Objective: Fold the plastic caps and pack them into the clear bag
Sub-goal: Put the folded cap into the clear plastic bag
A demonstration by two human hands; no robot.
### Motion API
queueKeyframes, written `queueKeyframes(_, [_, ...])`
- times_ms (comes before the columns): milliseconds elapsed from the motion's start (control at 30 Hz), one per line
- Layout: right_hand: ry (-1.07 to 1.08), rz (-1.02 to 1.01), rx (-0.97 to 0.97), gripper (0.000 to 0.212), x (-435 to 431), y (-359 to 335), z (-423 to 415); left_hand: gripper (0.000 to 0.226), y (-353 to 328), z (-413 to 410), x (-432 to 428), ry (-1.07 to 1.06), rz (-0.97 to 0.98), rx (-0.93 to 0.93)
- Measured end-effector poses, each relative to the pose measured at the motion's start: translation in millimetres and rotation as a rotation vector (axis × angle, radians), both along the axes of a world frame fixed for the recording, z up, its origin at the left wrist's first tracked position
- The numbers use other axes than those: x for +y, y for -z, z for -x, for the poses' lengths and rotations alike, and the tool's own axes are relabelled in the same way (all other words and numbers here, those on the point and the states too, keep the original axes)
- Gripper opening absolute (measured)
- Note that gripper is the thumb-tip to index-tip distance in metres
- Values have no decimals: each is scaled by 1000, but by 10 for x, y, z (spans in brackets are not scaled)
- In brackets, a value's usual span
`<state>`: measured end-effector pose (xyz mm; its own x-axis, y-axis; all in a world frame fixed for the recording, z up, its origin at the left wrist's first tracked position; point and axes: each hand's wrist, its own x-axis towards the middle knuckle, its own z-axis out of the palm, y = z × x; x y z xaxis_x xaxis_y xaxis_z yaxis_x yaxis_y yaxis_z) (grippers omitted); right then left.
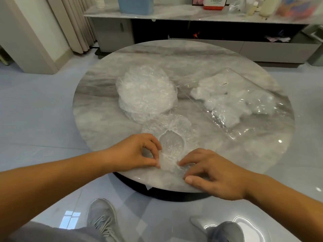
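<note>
Plastic cap (172,144) between left hand (136,152), right hand (215,173); both seemingly pinching.

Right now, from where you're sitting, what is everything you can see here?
table: one, grey marble, round, centre.
stack of caps: one pile, clear plastic, table's middle left.
loose cap: one, clear, near edge, under both hands.
clear bag: one, transparent, table's right, folded caps inside.
cabinet: one, grey, low, behind the table.
blue box: one, blue, on cabinet, left.
red-and-white box: one, on cabinet, middle.
bottles: at least two, pale, on cabinet, right.
curtain: one, beige, far left.
shoe: one plainly shown, grey, floor below.
left hand: one, pinches the loose cap.
right hand: one, grips the loose cap's near edge.
</note>
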<state>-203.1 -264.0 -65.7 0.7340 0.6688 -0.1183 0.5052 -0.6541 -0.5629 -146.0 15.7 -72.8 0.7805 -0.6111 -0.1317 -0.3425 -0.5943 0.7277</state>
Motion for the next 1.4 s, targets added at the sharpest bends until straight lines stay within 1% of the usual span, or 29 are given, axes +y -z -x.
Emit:
queueKeyframes(67, [41, -37, 36, 48, 6, 0, 0, 7, -49, -18, -7, -102, 124, 130])
queueKeyframes(133, [95, -87, 87, 52, 17, -14, -9, 7, -86, -29, -23, -193, 218, 223])
queueKeyframes(200, [172, -134, 121, 51, 45, -24, -44, 10, -106, -45, -45, -285, 268, 268])
queueKeyframes(300, [340, -269, 235, 47, 113, -46, -146, 13, -107, -87, -64, -391, 310, 339])
queueKeyframes(367, [419, -348, 262, 36, 172, -72, -238, 12, -91, -123, -67, -443, 311, 357])
queueKeyframes(433, [468, -379, 266, 22, 227, -93, -332, 11, -70, -153, -69, -490, 307, 337])
queueKeyframes(533, [492, -338, 280, 18, 267, -67, -482, 23, -36, -187, -87, -560, 325, 277])
queueKeyframes(600, [473, -263, 264, 25, 293, -40, -564, 33, -5, -212, -97, -602, 236, 137])
queueKeyframes(667, [408, -133, 193, 40, 316, -10, -616, 46, 12, -229, -104, -608, 102, 43])
queueKeyframes(733, [292, -15, 121, 44, 331, 12, -621, 63, 27, -237, -104, -593, 4, 50])
queueKeyframes(800, [207, 70, 117, 43, 341, 12, -588, 74, 38, -251, -106, -576, -91, 45])
queueKeyframes(900, [131, 178, 119, 41, 342, 8, -528, 83, 49, -275, -111, -550, -197, 19])
queueKeyframes(967, [96, 226, 114, 38, 350, -4, -481, 83, 44, -288, -116, -535, -210, 33])
queueKeyframes(1033, [81, 255, 126, 39, 354, -25, -442, 86, 10, -298, -133, -517, -192, 83])
queueKeyframes(1133, [85, 273, 150, 43, 353, -36, -407, 102, -35, -299, -175, -445, -235, 141])
queueKeyframes(1200, [94, 259, 166, 43, 349, -37, -403, 109, -40, -283, -206, -409, -318, 107])
queueKeyframes(1300, [110, 219, 178, 45, 292, -15, -424, 110, 6, -289, -215, -418, -394, 26])
queueKeyframes(1333, [118, 200, 169, 48, 265, -11, -432, 110, 28, -300, -205, -432, -395, 8])
queueKeyframes(1400, [174, 118, 97, 62, 216, -8, -467, 111, 63, -316, -181, -460, -375, -16])
